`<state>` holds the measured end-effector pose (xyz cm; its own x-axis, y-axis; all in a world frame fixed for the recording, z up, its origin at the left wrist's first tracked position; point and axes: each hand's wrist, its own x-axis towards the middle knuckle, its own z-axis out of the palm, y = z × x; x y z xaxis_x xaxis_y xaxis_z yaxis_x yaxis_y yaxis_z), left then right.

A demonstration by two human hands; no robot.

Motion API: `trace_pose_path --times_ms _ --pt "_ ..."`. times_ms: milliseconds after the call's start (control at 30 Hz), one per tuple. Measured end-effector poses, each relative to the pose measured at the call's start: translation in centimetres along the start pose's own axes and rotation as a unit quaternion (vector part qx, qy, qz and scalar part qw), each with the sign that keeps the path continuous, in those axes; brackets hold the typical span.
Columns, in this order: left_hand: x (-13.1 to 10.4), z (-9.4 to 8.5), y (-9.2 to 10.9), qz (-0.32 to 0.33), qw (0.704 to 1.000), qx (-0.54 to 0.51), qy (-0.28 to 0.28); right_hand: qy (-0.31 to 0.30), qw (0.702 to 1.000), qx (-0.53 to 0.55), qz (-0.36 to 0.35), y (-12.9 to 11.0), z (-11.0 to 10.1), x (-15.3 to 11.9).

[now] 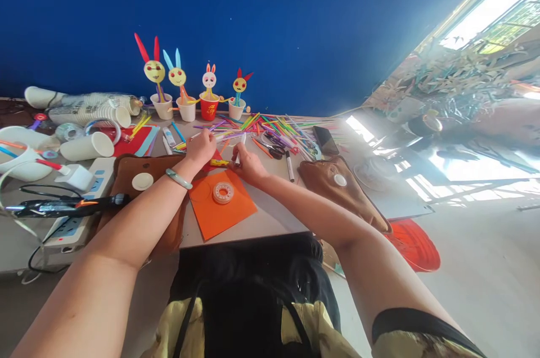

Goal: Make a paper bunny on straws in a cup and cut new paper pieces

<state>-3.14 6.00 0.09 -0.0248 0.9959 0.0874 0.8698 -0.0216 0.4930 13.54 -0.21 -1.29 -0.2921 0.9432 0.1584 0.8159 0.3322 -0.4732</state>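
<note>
My left hand [201,146], with a pale green bangle [179,178] at the wrist, is closed above the back edge of an orange sheet of paper [211,224]. Whatever its fingers grip is hidden. My right hand [250,166] is closed around a slim white marker [243,139] held roughly upright. Between and below the hands, a yellow tool [219,163], perhaps a cutter, lies by the sheet's back edge. On the orange sheet rests a white ring-shaped roll [223,193], with a faint circle outline to its left.
Along the blue wall stand paper cups with rabbit-faced figures [210,79]. Many coloured pipe cleaners [274,127], scissors [276,151], a dark phone [325,140] and another marker [289,166] lie behind. Brown pouches [350,192] flank me. Left are stacked cups [88,113] and a power strip [99,175].
</note>
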Motion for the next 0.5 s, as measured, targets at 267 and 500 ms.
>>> trace_pose_path --times_ms 267,500 --pt "0.0 0.1 -0.1 0.025 0.994 -0.069 0.081 0.013 0.984 -0.15 0.09 5.6 -5.3 -1.6" --pt "0.3 0.8 -0.3 0.045 0.98 -0.14 0.132 0.055 0.923 -0.26 0.276 13.1 -12.9 -3.0"
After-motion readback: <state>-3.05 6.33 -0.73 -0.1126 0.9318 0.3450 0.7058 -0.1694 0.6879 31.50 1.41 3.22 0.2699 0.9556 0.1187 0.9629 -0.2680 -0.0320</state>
